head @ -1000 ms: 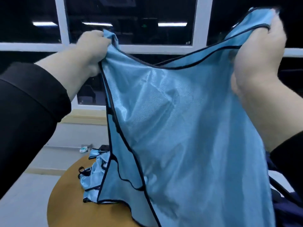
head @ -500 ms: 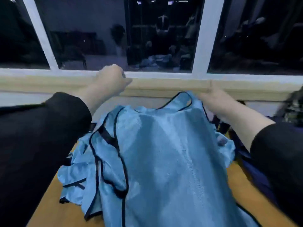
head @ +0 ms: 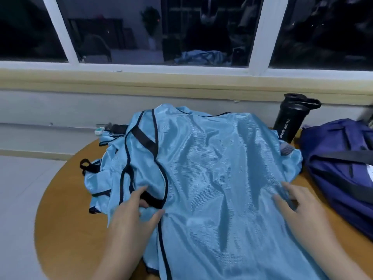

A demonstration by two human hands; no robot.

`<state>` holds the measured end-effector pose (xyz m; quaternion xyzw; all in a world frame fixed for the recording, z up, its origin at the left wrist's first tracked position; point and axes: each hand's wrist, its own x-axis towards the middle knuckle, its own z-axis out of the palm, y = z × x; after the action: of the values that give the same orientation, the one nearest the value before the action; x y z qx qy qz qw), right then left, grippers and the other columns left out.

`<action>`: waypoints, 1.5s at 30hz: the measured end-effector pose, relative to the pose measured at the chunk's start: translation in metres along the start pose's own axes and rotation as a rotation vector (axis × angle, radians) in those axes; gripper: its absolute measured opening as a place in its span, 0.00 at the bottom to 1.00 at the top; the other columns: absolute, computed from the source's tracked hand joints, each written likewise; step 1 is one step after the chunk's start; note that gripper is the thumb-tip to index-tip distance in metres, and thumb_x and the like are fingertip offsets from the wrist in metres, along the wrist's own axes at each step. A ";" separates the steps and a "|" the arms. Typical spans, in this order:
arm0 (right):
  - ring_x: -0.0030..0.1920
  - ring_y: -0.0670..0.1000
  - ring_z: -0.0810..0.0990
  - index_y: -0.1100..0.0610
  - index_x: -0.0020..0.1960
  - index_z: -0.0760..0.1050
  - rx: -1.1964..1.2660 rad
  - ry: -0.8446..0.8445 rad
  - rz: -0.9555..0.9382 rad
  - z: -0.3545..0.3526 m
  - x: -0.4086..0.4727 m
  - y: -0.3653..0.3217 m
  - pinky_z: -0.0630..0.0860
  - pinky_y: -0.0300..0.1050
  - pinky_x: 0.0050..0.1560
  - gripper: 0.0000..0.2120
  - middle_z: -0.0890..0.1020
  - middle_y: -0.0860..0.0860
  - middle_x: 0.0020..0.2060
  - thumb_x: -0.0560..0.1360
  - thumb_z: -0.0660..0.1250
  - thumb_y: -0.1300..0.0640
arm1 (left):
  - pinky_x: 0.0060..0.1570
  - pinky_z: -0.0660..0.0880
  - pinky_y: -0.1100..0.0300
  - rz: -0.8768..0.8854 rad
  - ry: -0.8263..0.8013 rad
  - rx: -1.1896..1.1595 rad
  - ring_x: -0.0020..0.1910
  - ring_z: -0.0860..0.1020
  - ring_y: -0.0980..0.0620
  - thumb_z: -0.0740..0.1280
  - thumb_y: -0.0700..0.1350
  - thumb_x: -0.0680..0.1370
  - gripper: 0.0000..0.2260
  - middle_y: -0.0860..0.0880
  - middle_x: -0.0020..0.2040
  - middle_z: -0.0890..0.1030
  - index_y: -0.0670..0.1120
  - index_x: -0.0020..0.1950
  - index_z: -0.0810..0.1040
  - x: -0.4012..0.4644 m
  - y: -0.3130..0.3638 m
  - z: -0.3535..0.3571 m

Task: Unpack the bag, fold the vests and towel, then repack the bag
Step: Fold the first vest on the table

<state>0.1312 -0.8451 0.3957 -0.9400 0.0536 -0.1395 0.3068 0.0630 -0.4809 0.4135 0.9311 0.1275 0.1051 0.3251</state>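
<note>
— Where is the vest?
— The blue vest [head: 212, 168] lies spread over the round desk [head: 66, 229], centre frame, atop a heap of more vests [head: 101, 178].
— The grip?
— Left hand [head: 131, 217] and right hand [head: 302, 211] lie flat on the fabric, fingers straight, holding nothing.
— Surroundings?
— Navy bag [head: 339, 164] at right; black bottle [head: 290, 118] upright behind it.

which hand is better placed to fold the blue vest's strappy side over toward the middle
Left, probably. The left hand already rests on the vest at its black-trimmed edge; the right hand lies on the opposite side, by the bag.
</note>
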 end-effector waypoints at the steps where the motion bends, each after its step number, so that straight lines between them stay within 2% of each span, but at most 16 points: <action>1: 0.58 0.58 0.78 0.58 0.68 0.77 -0.050 -0.013 0.052 -0.001 -0.003 0.004 0.74 0.56 0.61 0.23 0.80 0.54 0.60 0.75 0.74 0.54 | 0.42 0.71 0.62 0.002 -0.006 0.021 0.46 0.75 0.58 0.75 0.59 0.74 0.34 0.60 0.47 0.76 0.58 0.76 0.65 0.001 -0.003 0.001; 7: 0.58 0.63 0.79 0.55 0.70 0.74 -0.024 -0.068 0.105 -0.006 -0.012 -0.009 0.73 0.54 0.53 0.23 0.82 0.59 0.58 0.77 0.73 0.57 | 0.57 0.77 0.49 0.140 -0.055 0.087 0.41 0.74 0.56 0.67 0.47 0.82 0.29 0.59 0.41 0.74 0.56 0.81 0.61 -0.002 -0.004 0.006; 10: 0.48 0.58 0.77 0.55 0.58 0.76 0.198 -0.011 0.089 -0.016 -0.010 -0.026 0.69 0.49 0.43 0.11 0.81 0.57 0.50 0.77 0.72 0.63 | 0.45 0.78 0.54 0.183 -0.032 -0.004 0.34 0.76 0.55 0.66 0.50 0.82 0.26 0.55 0.36 0.76 0.58 0.79 0.62 -0.011 -0.005 0.001; 13: 0.37 0.53 0.71 0.54 0.50 0.78 0.520 0.086 0.198 -0.031 -0.001 -0.041 0.64 0.47 0.33 0.04 0.78 0.56 0.43 0.77 0.72 0.60 | 0.33 0.72 0.62 0.232 -0.057 0.006 0.33 0.76 0.56 0.66 0.66 0.77 0.27 0.53 0.31 0.74 0.60 0.74 0.70 -0.024 -0.008 -0.004; 16: 0.40 0.54 0.76 0.52 0.49 0.81 0.832 0.007 0.312 -0.037 0.003 -0.049 0.72 0.46 0.40 0.05 0.81 0.56 0.44 0.77 0.71 0.62 | 0.50 0.75 0.59 0.371 -0.104 0.190 0.43 0.76 0.59 0.62 0.71 0.74 0.28 0.58 0.39 0.78 0.57 0.67 0.80 -0.031 -0.020 0.006; 18: 0.45 0.57 0.82 0.55 0.54 0.81 0.940 -0.143 0.365 -0.037 -0.002 -0.048 0.79 0.50 0.50 0.08 0.84 0.58 0.48 0.79 0.69 0.65 | 0.54 0.77 0.50 0.392 -0.064 0.170 0.46 0.78 0.55 0.66 0.59 0.78 0.17 0.58 0.43 0.80 0.57 0.64 0.82 -0.033 -0.023 0.010; 21: 0.46 0.59 0.85 0.60 0.58 0.79 0.937 -0.336 0.371 -0.043 -0.011 -0.047 0.85 0.49 0.45 0.11 0.85 0.60 0.49 0.80 0.64 0.70 | 0.34 0.72 0.64 0.216 -0.077 -0.087 0.31 0.74 0.59 0.65 0.45 0.83 0.09 0.54 0.35 0.81 0.59 0.56 0.82 -0.037 0.000 -0.006; 24: 0.36 0.51 0.85 0.60 0.59 0.77 1.094 -0.289 0.359 -0.056 -0.003 -0.054 0.83 0.41 0.36 0.13 0.83 0.59 0.45 0.79 0.62 0.72 | 0.23 0.62 0.64 0.090 0.104 -0.380 0.24 0.66 0.58 0.63 0.43 0.84 0.11 0.50 0.31 0.76 0.56 0.52 0.82 -0.012 0.033 -0.050; 29: 0.43 0.51 0.87 0.61 0.60 0.77 1.298 -0.155 0.281 -0.059 0.031 -0.081 0.83 0.42 0.40 0.10 0.83 0.60 0.53 0.81 0.64 0.68 | 0.29 0.67 0.60 -0.075 0.130 -0.463 0.28 0.70 0.51 0.66 0.43 0.81 0.08 0.41 0.44 0.81 0.52 0.57 0.83 0.052 0.042 -0.091; 31: 0.56 0.56 0.85 0.61 0.68 0.74 1.355 -0.235 0.222 -0.051 0.033 -0.085 0.83 0.50 0.53 0.15 0.82 0.59 0.61 0.82 0.65 0.61 | 0.26 0.74 0.63 -0.185 0.024 -0.739 0.28 0.76 0.54 0.65 0.43 0.83 0.11 0.43 0.50 0.83 0.48 0.65 0.79 0.059 0.032 -0.089; 33: 0.66 0.54 0.80 0.53 0.77 0.67 1.237 -0.333 0.195 -0.038 0.020 -0.080 0.76 0.55 0.67 0.24 0.79 0.52 0.69 0.82 0.66 0.55 | 0.43 0.82 0.58 -0.233 -0.037 -0.971 0.44 0.85 0.52 0.63 0.44 0.85 0.17 0.46 0.58 0.82 0.49 0.74 0.71 0.048 0.019 -0.081; 35: 0.71 0.45 0.73 0.48 0.80 0.62 0.961 -0.346 0.119 -0.021 0.001 -0.069 0.68 0.52 0.73 0.31 0.72 0.44 0.73 0.80 0.69 0.51 | 0.55 0.79 0.56 -0.144 0.110 -0.747 0.55 0.83 0.55 0.64 0.48 0.84 0.17 0.51 0.59 0.81 0.52 0.73 0.72 0.020 0.003 -0.066; 37: 0.72 0.40 0.67 0.47 0.80 0.61 0.650 -0.300 0.031 -0.005 -0.018 -0.057 0.66 0.43 0.71 0.34 0.68 0.39 0.72 0.78 0.71 0.48 | 0.49 0.76 0.60 0.015 0.297 -0.385 0.48 0.80 0.59 0.67 0.50 0.82 0.06 0.53 0.51 0.83 0.51 0.57 0.80 -0.013 -0.011 -0.045; 39: 0.68 0.38 0.68 0.46 0.77 0.64 0.508 -0.215 -0.024 0.006 -0.031 -0.049 0.67 0.38 0.65 0.31 0.70 0.38 0.68 0.78 0.71 0.47 | 0.47 0.76 0.54 0.153 0.222 -0.186 0.45 0.79 0.57 0.71 0.57 0.78 0.10 0.54 0.44 0.83 0.50 0.46 0.82 -0.035 -0.020 -0.026; 42: 0.42 0.34 0.74 0.47 0.65 0.74 0.429 -0.171 -0.111 0.014 -0.040 -0.049 0.68 0.28 0.43 0.17 0.77 0.41 0.45 0.78 0.73 0.51 | 0.53 0.67 0.51 0.284 0.037 0.270 0.57 0.77 0.51 0.71 0.68 0.72 0.23 0.56 0.54 0.82 0.54 0.57 0.85 -0.037 -0.029 0.001; 45: 0.30 0.46 0.67 0.50 0.54 0.78 0.499 -0.067 -0.055 0.012 -0.043 -0.050 0.63 0.40 0.30 0.05 0.69 0.50 0.32 0.79 0.71 0.57 | 0.47 0.59 0.52 0.332 0.053 0.325 0.53 0.77 0.49 0.72 0.60 0.75 0.15 0.57 0.50 0.80 0.56 0.59 0.85 -0.034 -0.031 0.008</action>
<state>0.0942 -0.7897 0.4057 -0.8403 -0.0180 -0.1256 0.5271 0.0280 -0.4726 0.3845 0.9763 -0.0038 0.1598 0.1457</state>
